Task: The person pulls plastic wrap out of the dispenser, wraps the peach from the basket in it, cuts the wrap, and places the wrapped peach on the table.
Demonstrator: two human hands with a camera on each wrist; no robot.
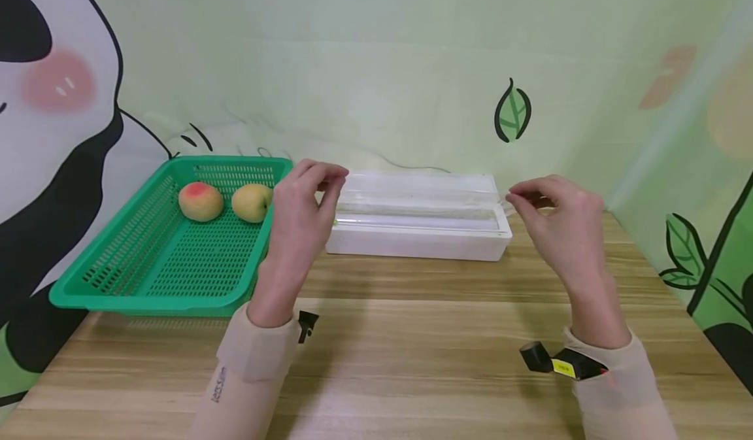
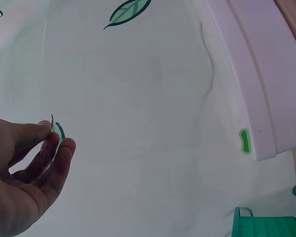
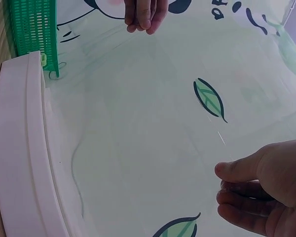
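Observation:
Both hands are raised at either end of a long white cling film dispenser [image 1: 420, 240], whose clear lid [image 1: 412, 182] shows the roll inside. My left hand [image 1: 302, 208] pinches thumb against fingers near the box's left end. Beyond its right end, my right hand [image 1: 559, 224] pinches a wisp of clear cling film [image 1: 504, 203]. The film is nearly invisible; faint glints show between the hands in the right wrist view. My left hand [image 2: 34, 173] has its fingertips together in the left wrist view, and my right hand [image 3: 266, 187] curls its fingers towards the thumb.
A green plastic basket [image 1: 159, 306] stands on the left, holding two peaches, one with a red blush [image 1: 200, 201] and one yellow [image 1: 251, 203]. Everything rests on a wooden table [image 1: 412, 348]. Behind hangs a pale green printed cloth [image 1: 400, 87] with leaves and a panda.

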